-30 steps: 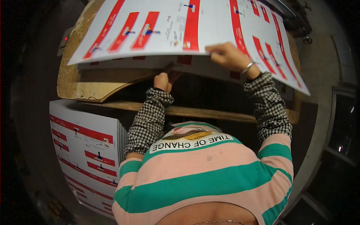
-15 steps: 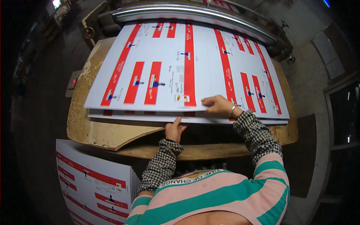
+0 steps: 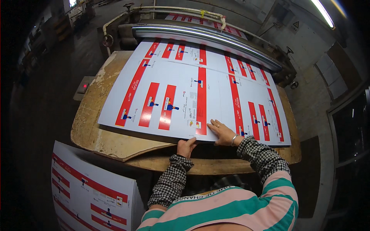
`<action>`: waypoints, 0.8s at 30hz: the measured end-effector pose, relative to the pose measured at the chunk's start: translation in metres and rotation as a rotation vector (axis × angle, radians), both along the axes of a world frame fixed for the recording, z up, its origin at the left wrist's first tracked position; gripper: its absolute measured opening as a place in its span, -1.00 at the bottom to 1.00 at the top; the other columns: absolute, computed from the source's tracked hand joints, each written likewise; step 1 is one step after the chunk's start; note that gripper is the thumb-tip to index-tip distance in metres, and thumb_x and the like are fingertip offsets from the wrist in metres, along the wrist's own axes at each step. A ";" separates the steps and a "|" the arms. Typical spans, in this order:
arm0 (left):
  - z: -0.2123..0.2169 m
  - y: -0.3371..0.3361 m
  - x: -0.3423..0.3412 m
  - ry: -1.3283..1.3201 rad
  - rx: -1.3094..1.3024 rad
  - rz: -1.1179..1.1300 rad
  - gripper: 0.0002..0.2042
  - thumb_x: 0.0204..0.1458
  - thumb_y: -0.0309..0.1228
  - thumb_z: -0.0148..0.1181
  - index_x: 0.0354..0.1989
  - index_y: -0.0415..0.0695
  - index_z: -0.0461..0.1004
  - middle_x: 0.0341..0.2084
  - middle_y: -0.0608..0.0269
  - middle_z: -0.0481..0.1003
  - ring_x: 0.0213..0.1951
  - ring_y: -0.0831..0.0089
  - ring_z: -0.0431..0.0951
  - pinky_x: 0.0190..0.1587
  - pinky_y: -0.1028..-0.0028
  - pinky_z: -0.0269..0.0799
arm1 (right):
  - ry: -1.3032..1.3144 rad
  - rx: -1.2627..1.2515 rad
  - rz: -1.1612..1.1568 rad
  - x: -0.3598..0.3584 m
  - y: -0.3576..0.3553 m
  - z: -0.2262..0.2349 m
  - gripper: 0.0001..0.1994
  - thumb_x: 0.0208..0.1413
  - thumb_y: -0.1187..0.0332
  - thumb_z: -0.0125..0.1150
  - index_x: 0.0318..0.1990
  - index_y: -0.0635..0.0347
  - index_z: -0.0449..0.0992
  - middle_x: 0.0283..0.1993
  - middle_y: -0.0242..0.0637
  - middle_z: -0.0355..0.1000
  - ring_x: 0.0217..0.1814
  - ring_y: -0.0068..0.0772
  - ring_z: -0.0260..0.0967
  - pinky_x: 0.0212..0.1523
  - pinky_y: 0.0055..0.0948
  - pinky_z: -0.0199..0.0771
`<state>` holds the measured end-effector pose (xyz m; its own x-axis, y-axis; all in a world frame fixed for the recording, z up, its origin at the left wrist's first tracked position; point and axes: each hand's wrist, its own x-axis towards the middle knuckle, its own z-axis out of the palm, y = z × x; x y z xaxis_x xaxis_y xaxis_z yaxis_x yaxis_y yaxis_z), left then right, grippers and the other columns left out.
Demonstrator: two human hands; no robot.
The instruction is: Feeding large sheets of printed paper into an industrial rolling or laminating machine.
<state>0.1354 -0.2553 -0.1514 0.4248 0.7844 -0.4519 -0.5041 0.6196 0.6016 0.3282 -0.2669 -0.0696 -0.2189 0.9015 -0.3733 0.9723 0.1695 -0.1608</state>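
A large white printed sheet [image 3: 181, 75] with red strips and small blue figures lies on the wooden feed table [image 3: 96, 129]. My left hand [image 3: 187, 147] is at the middle of its near edge, thumb at the edge and the other fingers partly hidden, closed on the sheet there. Just to the right, my right hand [image 3: 222, 133] rests palm down on top of the sheet near the same edge, its fingers spread. Beyond a thin seam, another printed sheet [image 3: 214, 57] runs under the shiny metal roller [image 3: 208, 34].
A stack of similar printed sheets [image 3: 90, 163] stands at the lower left. Handwheels [image 3: 108, 41] and a pipe frame [image 3: 177, 8] flank the roller. A small box with a red light [image 3: 83, 86] is left of the table. Printed sheets [image 3: 204, 21] also show behind the roller.
The upper sheet's near edge, lifted above the one below, has come down and the gap has closed. My right hand went from pinching that edge to lying flat. The view has shifted.
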 end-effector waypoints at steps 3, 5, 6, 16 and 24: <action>-0.015 0.001 -0.010 0.017 0.046 -0.155 -0.81 -0.20 -0.55 0.10 -0.35 -0.32 0.38 -0.39 0.19 0.43 -0.37 0.47 0.44 -0.35 0.53 0.35 | 0.091 -0.114 -0.020 0.007 0.007 0.009 -0.26 -0.34 0.33 0.25 0.09 0.23 0.05 0.22 0.01 -0.18 0.28 -0.06 -0.28 0.19 -0.35 -0.09; -0.009 -0.007 0.001 0.018 0.001 -0.061 -0.80 -0.21 -0.56 0.10 -0.35 -0.33 0.38 -0.39 0.17 0.43 -0.37 0.46 0.44 -0.34 0.52 0.35 | 0.146 -0.171 -0.005 0.014 0.005 0.010 -0.43 -0.33 0.37 0.18 -0.04 0.31 0.19 0.17 0.04 -0.06 0.17 -0.06 -0.07 0.10 -0.38 0.06; 0.001 -0.012 0.006 0.022 -0.041 0.035 -0.79 -0.23 -0.58 0.10 -0.34 -0.35 0.38 -0.40 0.16 0.43 -0.36 0.45 0.44 -0.33 0.51 0.35 | 0.175 -0.202 0.002 0.018 0.002 0.011 -0.50 -0.32 0.39 0.15 -0.11 0.36 0.26 0.14 0.05 -0.01 0.12 -0.07 0.04 0.05 -0.39 0.14; 0.004 -0.023 0.030 0.033 -0.217 0.279 -0.73 -0.06 -0.50 -0.20 -0.23 -0.41 0.30 -0.36 0.02 0.40 -0.50 0.36 0.45 -0.28 0.37 0.46 | 0.467 0.222 -0.046 0.039 -0.017 0.058 -0.77 -0.17 0.38 -0.06 -0.32 0.27 0.39 -0.21 -0.10 0.34 -0.26 -0.15 0.34 -0.26 -0.40 0.32; 0.014 -0.017 0.047 0.165 -0.074 0.170 -0.79 -0.12 -0.50 -0.02 -0.31 -0.37 0.34 -0.37 0.06 0.41 -0.36 0.26 0.47 -0.34 0.33 0.43 | 0.328 0.091 0.044 0.062 -0.014 0.005 -0.62 -0.26 0.30 0.09 -0.20 0.24 0.41 -0.04 -0.12 0.28 -0.04 -0.20 0.26 -0.04 -0.45 0.24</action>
